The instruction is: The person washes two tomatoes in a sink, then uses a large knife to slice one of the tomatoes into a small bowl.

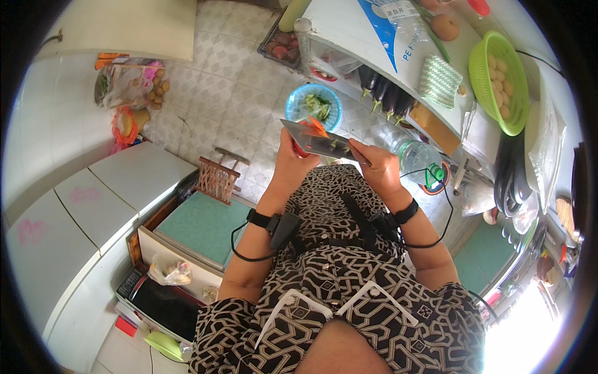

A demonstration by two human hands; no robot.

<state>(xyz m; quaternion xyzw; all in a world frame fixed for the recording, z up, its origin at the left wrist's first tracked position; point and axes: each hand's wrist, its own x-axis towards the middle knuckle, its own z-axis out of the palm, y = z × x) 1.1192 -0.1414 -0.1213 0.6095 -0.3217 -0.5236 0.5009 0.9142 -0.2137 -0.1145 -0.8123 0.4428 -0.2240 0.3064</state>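
My right hand point(382, 167) grips the handle of a broad-bladed kitchen knife point(314, 142). Its blade points left, with small green scraps stuck to it. My left hand point(293, 156) is closed around a red-orange vegetable point(300, 149), mostly hidden by the fingers and the blade; its exact kind is unclear. An orange strip point(318, 126) shows at the blade's upper edge. Just beyond the blade, on the floor, stands a blue basin point(290, 108), which looks lined with plastic. Green and pale vegetable trimmings point(317, 106) lie inside it.
To the right, a white table point(345, 32) bears a green basket point(476, 79) of eggs. Dark eggplants point(380, 91) stick out below its top. A large plastic bottle point(416, 156) stands near my right hand. A small wooden stool point(218, 177) and bagged potatoes point(159, 89) are left.
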